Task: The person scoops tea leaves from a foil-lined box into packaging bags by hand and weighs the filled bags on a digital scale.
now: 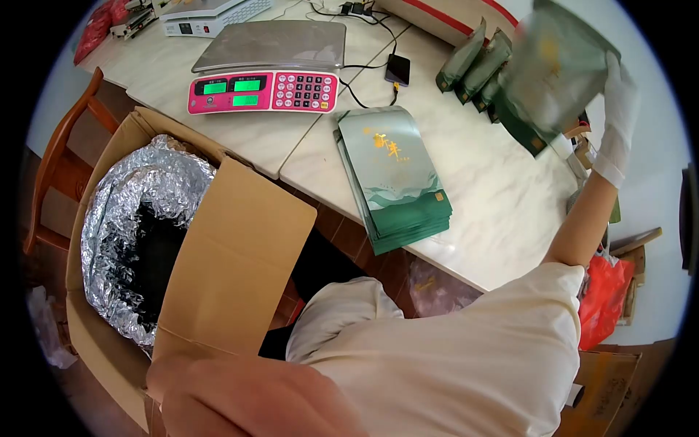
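Observation:
My right hand [619, 120], in a white glove, is raised at the upper right and grips the side edge of a green foil pouch [557, 73]. The pouch is slightly blurred and held above the table. Behind and left of it, several filled pouches [486, 62] stand upright in a row. A stack of flat pouches [393, 167] with gold lettering lies near the table's front edge. At the bottom, part of my left arm shows beside a cardboard box [237, 247]; my left hand is out of sight. Crumpled foil [109, 240] lines the box around dark loose contents [158, 255].
A pink-framed scale [263, 92] with lit green displays stands on the marble-look table [495, 218]. Behind are a second white scale [211, 22], cables and a small black device [397, 69]. A wooden chair [62, 167] is at left, a red bag [603, 298] at right.

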Motion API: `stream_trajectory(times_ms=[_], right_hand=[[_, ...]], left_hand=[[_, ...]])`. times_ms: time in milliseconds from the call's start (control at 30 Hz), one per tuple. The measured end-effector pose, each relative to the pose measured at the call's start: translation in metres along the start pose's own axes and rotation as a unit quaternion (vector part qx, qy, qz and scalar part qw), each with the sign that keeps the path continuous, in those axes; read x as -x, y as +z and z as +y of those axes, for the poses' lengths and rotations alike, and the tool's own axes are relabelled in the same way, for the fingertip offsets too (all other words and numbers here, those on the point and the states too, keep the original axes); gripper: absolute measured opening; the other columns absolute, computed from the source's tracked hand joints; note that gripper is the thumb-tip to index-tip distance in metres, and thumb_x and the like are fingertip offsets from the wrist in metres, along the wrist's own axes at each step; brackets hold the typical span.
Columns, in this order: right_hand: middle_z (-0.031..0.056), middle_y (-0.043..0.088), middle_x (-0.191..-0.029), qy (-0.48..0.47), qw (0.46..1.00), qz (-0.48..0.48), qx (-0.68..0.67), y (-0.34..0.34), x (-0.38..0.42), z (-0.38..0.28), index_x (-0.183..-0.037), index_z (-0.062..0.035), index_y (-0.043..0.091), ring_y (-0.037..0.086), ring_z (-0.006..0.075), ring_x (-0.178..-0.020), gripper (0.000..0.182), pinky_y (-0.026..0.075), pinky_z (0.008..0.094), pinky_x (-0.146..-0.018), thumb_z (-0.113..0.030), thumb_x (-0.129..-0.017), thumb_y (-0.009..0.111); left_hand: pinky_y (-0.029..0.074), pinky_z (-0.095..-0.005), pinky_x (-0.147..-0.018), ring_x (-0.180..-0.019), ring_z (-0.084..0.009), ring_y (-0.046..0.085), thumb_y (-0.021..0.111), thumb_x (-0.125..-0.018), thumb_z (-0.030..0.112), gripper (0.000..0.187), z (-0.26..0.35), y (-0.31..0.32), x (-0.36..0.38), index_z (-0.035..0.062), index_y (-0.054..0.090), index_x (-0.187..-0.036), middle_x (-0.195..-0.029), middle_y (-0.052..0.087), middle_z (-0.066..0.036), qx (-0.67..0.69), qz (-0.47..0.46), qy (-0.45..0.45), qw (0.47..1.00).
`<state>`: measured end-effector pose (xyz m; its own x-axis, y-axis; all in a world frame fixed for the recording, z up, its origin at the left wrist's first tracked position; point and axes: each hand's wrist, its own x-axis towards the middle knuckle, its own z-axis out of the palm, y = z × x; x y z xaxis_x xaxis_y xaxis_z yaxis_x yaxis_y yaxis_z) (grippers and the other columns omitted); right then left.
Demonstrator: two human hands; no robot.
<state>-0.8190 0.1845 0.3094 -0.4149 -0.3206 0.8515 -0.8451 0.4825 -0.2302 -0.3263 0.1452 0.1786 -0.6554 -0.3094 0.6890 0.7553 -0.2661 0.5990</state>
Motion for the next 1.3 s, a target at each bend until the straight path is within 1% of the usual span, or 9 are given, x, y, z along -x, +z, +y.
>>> stream_trajectory(times_ms=[400,500,533,633,800,900,1000,1167,1300], right_hand=[[0.0245,0.062,-0.103,0.226,0.948,-0.069,0.214,0.144,0.021,0.276,-0.102,-0.0007,0.063,0.059,0.0376,-0.098,0.048,0.045,0.0448,-0.081,-0.041,-0.09,0.04],[0.0238,0.062,-0.101,0.213,0.967,-0.039,0.136,0.189,0.03,0.315,-0.099,-0.0003,0.064,0.058,0.0386,-0.097,0.046,0.043,0.0435,-0.082,-0.04,-0.09,0.041],[0.0238,0.062,-0.101,0.211,0.967,-0.041,0.133,0.214,0.029,0.341,-0.099,-0.0003,0.064,0.058,0.0386,-0.097,0.046,0.043,0.0435,-0.082,-0.04,-0.09,0.041],[0.0198,0.065,-0.098,0.121,0.967,-0.098,0.203,0.261,0.03,0.386,-0.097,-0.0036,0.065,0.059,0.0357,-0.097,0.043,0.044,0.0413,-0.083,-0.038,-0.09,0.042],[0.0198,0.064,-0.101,0.182,0.955,-0.137,0.191,0.233,0.026,0.325,-0.1,-0.0028,0.065,0.059,0.035,-0.101,0.045,0.045,0.041,-0.086,-0.039,-0.089,0.041],[0.0203,0.063,-0.103,0.217,0.943,-0.131,0.216,0.219,0.022,0.286,-0.101,-0.0023,0.065,0.058,0.0352,-0.102,0.046,0.045,0.0416,-0.086,-0.038,-0.088,0.04],[0.0198,0.065,-0.1,0.268,0.949,-0.064,0.156,0.188,0.048,0.211,-0.102,-0.0008,0.065,0.06,0.0362,-0.098,0.045,0.045,0.0408,-0.087,-0.037,-0.088,0.041],[0.0163,0.056,-0.118,-0.109,0.918,-0.299,-0.235,0.167,0.169,0.04,-0.118,-0.0034,0.056,0.053,0.0291,-0.11,0.035,0.039,0.0361,-0.097,-0.007,-0.083,0.057],[0.0251,0.038,-0.135,-0.295,0.802,-0.493,-0.163,0.135,0.269,-0.067,-0.135,-0.0031,0.036,0.031,0.0419,-0.128,0.089,0.024,0.0448,-0.107,-0.05,-0.069,0.071]], left_hand=[[0.044,-0.0181,-0.06,-0.071,-0.0141,0.051,0.065,-0.079,-0.001,0.024,-0.085,0.074,-0.056,0.0125,0.056,-0.061,-0.08,0.058,-0.008,-0.025,0.358,0.071,0.931],[0.045,-0.0186,-0.061,-0.071,-0.0147,0.051,0.067,-0.077,-0.002,0.023,-0.12,0.07,-0.085,0.0118,0.056,-0.062,-0.08,0.058,-0.008,0.11,0.422,0.475,0.764],[0.045,-0.019,-0.059,-0.07,-0.0148,0.052,0.067,-0.078,-0.001,0.023,-0.089,0.053,-0.066,0.0116,0.056,-0.062,-0.08,0.058,-0.008,0.025,0.344,0.256,0.903],[0.045,-0.0192,-0.057,-0.067,-0.0149,0.051,0.067,-0.078,0.0,0.023,-0.06,0.04,-0.074,0.0119,0.056,-0.061,-0.078,0.057,-0.007,-0.073,0.244,-0.051,0.966],[0.045,-0.0188,-0.059,-0.067,-0.0151,0.05,0.067,-0.078,0.001,0.023,-0.087,0.073,-0.1,0.0129,0.056,-0.061,-0.077,0.056,-0.007,-0.066,0.471,-0.033,0.879],[0.045,-0.0189,-0.059,-0.067,-0.015,0.051,0.068,-0.077,0.002,0.026,-0.094,0.055,-0.07,0.0133,0.053,-0.059,-0.075,0.056,-0.006,-0.052,0.367,0.138,0.919],[0.043,-0.0183,-0.054,-0.062,-0.0142,0.049,0.068,-0.076,0.001,0.031,-0.068,0.038,-0.061,0.0137,0.048,-0.056,-0.071,0.055,-0.005,-0.091,0.27,0.025,0.958],[0.043,-0.0167,-0.056,-0.063,-0.0146,0.05,0.069,-0.076,0.0,0.029,-0.059,0.049,-0.051,0.0128,0.05,-0.058,-0.072,0.055,-0.007,-0.114,0.306,0.063,0.943],[0.045,-0.017,-0.058,-0.065,-0.0158,0.052,0.069,-0.075,0.0,0.025,-0.046,0.043,-0.028,0.011,0.052,-0.061,-0.074,0.056,-0.008,-0.081,0.278,0.092,0.953]])
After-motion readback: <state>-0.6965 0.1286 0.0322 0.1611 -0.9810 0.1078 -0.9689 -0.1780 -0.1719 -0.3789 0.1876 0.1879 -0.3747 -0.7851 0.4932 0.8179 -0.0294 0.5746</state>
